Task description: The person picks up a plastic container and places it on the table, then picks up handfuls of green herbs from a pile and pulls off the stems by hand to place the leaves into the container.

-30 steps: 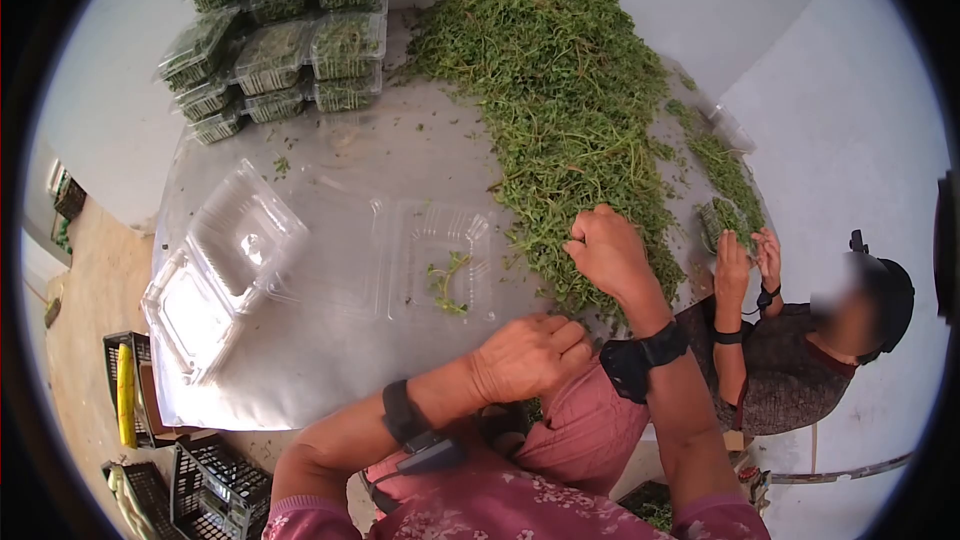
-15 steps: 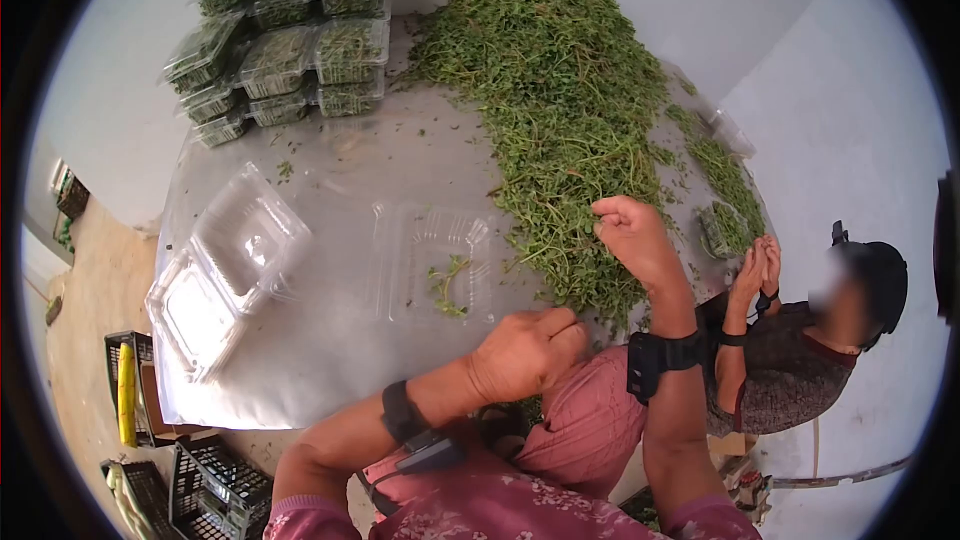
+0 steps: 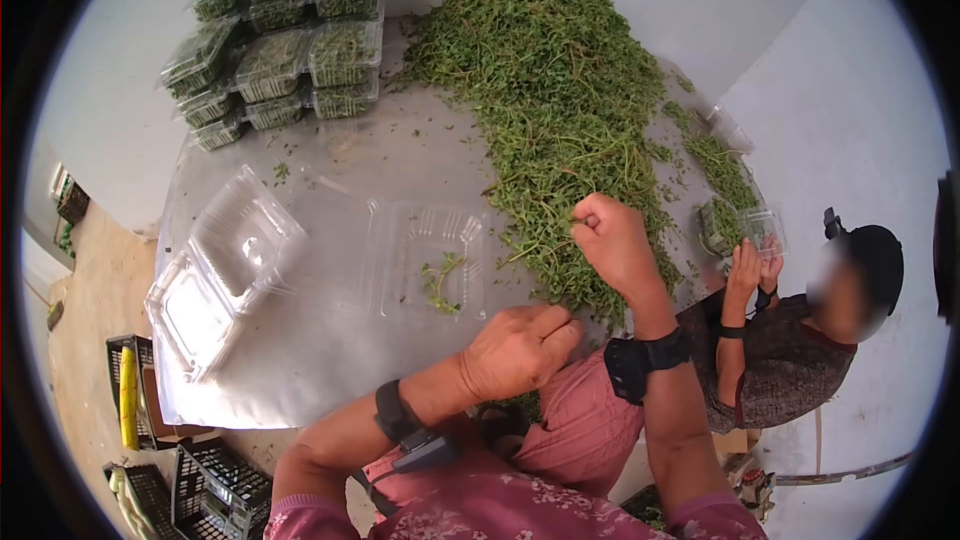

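Note:
My right hand (image 3: 617, 248) is over the near part of a large heap of leafy green stems (image 3: 560, 90), thumb and fingers pinched together. Whatever is between those fingertips is too small to name. Just left of it, at the table's near edge, my left hand (image 3: 520, 348) is closed with the knuckles up, and its curled fingers hide anything inside. In front of the left hand lies an open clear plastic clamshell box (image 3: 388, 275). A few green sprigs (image 3: 441, 285) rest in it.
Open, nested clamshell boxes (image 3: 198, 312) lie at the left. Filled boxes (image 3: 272, 65) are stacked at the back left. Black crates (image 3: 215, 488) stand on the floor. At the right, a co-worker's hands (image 3: 742, 275) are at a filled box (image 3: 718, 228) with its clear lid raised.
My right hand has shifted left and slightly down over the heap. My left hand has barely moved. The co-worker's clear lid now shows raised beside their hands.

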Action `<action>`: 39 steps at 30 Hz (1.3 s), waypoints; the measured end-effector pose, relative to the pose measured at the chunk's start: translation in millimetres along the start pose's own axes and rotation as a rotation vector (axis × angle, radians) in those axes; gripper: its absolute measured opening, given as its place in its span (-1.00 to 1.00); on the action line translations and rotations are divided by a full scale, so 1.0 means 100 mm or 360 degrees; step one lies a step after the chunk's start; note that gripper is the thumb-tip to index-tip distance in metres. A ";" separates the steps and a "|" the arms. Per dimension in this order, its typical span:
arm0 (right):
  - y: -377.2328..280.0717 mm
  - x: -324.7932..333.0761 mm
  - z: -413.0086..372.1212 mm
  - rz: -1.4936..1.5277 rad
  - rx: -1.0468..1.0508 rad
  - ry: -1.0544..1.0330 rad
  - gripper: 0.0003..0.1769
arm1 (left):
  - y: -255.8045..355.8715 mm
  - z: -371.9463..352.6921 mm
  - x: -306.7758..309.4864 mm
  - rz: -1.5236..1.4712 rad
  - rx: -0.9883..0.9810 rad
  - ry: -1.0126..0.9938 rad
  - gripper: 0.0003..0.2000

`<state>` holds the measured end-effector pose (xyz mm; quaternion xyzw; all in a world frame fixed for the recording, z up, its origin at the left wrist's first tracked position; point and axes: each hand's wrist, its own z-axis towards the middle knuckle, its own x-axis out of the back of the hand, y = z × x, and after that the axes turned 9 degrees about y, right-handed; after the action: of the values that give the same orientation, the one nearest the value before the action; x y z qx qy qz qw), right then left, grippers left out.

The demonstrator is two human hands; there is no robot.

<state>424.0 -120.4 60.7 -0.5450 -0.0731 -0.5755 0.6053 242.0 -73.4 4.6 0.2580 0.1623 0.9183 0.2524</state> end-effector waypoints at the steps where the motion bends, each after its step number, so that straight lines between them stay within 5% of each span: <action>1: 0.00 -0.03 -0.01 -0.0061 0.0044 -0.0005 -0.84 | 0.00 0.00 0.00 -0.0002 -0.0001 -0.0002 -0.76; 5: 0.24 -0.14 -0.02 -0.0465 0.0437 0.0067 -0.84 | 0.01 0.00 0.02 0.0003 -0.0007 -0.0035 -0.76; 11: 0.11 0.17 0.07 0.0130 -0.0222 -0.0059 -0.88 | 0.02 0.01 0.05 -0.0011 0.0016 0.0014 -0.74; 21: 0.02 0.24 0.06 0.0719 -0.0364 -0.0194 -0.90 | 0.03 0.05 0.04 -0.0120 0.0336 0.0338 -0.77; 26: -0.13 0.30 0.03 0.0790 -0.0372 -0.0336 -0.90 | 0.06 0.15 0.18 0.0267 0.0072 0.0599 -0.64; 32: -0.23 0.29 -0.01 0.0893 -0.0346 -0.0404 -0.90 | 0.00 0.29 0.33 0.0604 0.0312 0.0495 -0.43; 39: -0.37 0.24 -0.05 0.1002 -0.0384 -0.0547 -0.87 | -0.02 0.26 0.30 0.0577 0.0480 0.0249 -0.71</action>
<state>400.9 -129.8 97.2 -0.6968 0.0659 -0.2661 0.6628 234.9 -51.2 36.3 0.2457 0.2678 0.9312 0.0289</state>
